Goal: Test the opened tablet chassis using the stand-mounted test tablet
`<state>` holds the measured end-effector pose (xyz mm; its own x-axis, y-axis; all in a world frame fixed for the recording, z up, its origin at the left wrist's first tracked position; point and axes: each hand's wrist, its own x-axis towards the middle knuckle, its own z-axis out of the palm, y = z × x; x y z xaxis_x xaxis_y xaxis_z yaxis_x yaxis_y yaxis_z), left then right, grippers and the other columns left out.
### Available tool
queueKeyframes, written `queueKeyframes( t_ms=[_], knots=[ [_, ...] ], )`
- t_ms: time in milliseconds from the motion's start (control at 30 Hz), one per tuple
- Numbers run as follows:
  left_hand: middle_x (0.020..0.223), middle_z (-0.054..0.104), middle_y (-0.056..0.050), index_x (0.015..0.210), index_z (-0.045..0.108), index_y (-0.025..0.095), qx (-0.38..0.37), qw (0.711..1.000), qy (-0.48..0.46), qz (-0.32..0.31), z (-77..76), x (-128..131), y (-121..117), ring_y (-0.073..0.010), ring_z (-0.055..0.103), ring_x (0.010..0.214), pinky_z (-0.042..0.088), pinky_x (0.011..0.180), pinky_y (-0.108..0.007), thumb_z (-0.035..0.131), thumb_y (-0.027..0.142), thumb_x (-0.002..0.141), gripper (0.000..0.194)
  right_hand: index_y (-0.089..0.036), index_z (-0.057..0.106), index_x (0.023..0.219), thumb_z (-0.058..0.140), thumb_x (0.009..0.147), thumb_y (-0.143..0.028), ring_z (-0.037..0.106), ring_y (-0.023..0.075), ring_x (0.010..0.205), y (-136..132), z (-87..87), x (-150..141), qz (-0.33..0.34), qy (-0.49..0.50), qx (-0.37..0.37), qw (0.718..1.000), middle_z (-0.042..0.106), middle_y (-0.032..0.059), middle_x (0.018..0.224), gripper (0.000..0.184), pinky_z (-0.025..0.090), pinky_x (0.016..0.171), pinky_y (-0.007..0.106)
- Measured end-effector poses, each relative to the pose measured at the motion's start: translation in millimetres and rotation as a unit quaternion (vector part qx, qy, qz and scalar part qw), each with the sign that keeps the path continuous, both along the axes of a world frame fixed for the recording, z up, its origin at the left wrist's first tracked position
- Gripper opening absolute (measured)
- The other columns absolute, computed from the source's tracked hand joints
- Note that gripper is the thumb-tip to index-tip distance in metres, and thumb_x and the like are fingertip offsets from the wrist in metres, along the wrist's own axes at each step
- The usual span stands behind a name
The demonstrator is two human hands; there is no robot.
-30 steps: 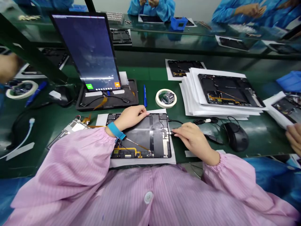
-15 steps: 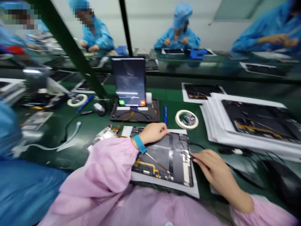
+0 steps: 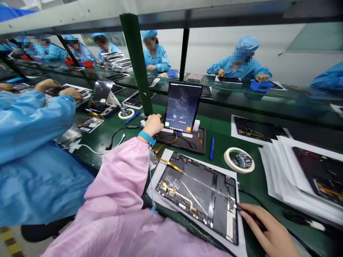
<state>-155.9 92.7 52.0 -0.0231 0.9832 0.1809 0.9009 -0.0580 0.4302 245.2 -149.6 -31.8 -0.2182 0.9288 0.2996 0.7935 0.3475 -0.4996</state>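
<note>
One green bench (image 3: pixel 219 125), blue-suited workers behind

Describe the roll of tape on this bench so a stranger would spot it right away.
Start at the upright lit tablet on its black tray. Right of it, past a blue pen, lies the white tape roll, a flat ring around a small metal part.

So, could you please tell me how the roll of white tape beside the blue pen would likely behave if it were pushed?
The roll of white tape lies flat on the green mat, so it would probably slide rather than roll. It looks thin and hollow, so likely light. A small metal object sits inside the ring and would probably be dragged along.
</note>
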Motion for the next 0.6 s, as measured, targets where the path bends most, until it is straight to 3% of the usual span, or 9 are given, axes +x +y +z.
queueKeyframes(
  t_ms=[100, 200, 300, 400, 500, 600],
  knots=[
    [0.107, 0.068, -0.01, 0.101, 0.067, 0.015, -0.024, 0.999, -0.005, -0.032, -26.3, -19.8, 26.7, -0.0251, 0.058, 0.105, 0.042, 0.096, -0.034, 0.071, 0.026, 0.068, 0.035, -0.027, 0.07, 0.095, 0.054, 0.09, -0.05, 0.07, 0.0215, 0.079, 0.5, 0.5, 0.2, 0.004, -0.002, 0.011, 1.0, 0.072, 0.0027, 0.094, 0.029, 0.06, 0.059, 0.026],
    [0.1, 0.069, -0.008, 0.091, 0.068, 0.017, -0.003, 0.999, -0.03, -0.029, -39.7, -18.7, 33.9, -0.0226, 0.059, 0.098, 0.044, 0.093, -0.034, 0.068, 0.038, 0.074, 0.027, -0.027, 0.071, 0.094, 0.054, 0.089, -0.05, 0.07, 0.0218, 0.078, 0.9, 2.6, -1.0, 0.0, -0.001, 0.01, 1.0, 0.072, 0.0029, 0.093, 0.029, 0.06, 0.057, 0.026],
    [0.098, 0.069, -0.009, 0.088, 0.067, 0.018, 0.024, 1.0, -0.018, 0.005, -37.3, -9.0, 24.5, -0.0257, 0.057, 0.099, 0.043, 0.092, -0.038, 0.064, 0.043, 0.078, 0.027, -0.027, 0.072, 0.094, 0.054, 0.089, -0.051, 0.07, 0.0226, 0.078, 1.0, 3.0, -1.1, -0.005, 0.002, 0.0, 1.0, 0.072, 0.0042, 0.093, 0.03, 0.061, 0.058, 0.027],
    [0.106, 0.066, -0.012, 0.103, 0.064, 0.016, 0.071, 0.997, 0.018, 0.027, -28.1, 6.2, 0.8, -0.0292, 0.053, 0.106, 0.041, 0.093, -0.041, 0.06, 0.04, 0.081, 0.033, -0.026, 0.072, 0.093, 0.053, 0.089, -0.052, 0.07, 0.0232, 0.079, 0.9, 1.6, 0.2, -0.007, -0.003, -0.009, 1.0, 0.072, 0.0052, 0.093, 0.032, 0.061, 0.063, 0.028],
    [0.118, 0.062, -0.014, 0.119, 0.055, 0.013, 0.105, 0.994, 0.032, -0.001, -22.7, 25.9, -26.2, -0.0291, 0.048, 0.115, 0.039, 0.096, -0.043, 0.049, 0.032, 0.087, 0.039, -0.026, 0.072, 0.093, 0.054, 0.088, -0.052, 0.07, 0.0224, 0.08, 0.9, 0.3, 1.7, -0.006, -0.009, -0.012, 1.0, 0.072, 0.0044, 0.093, 0.032, 0.061, 0.065, 0.027],
    [0.138, 0.049, -0.015, 0.134, 0.042, 0.009, 0.08, 0.996, 0.031, -0.033, -24.5, 45.0, -41.6, -0.0287, 0.036, 0.132, 0.033, 0.105, -0.045, 0.044, 0.026, 0.087, 0.05, -0.025, 0.073, 0.092, 0.054, 0.088, -0.053, 0.07, 0.0217, 0.08, 1.1, -0.2, 2.7, -0.011, -0.011, -0.021, 1.0, 0.072, 0.005, 0.092, 0.035, 0.06, 0.067, 0.026]
  ],
)
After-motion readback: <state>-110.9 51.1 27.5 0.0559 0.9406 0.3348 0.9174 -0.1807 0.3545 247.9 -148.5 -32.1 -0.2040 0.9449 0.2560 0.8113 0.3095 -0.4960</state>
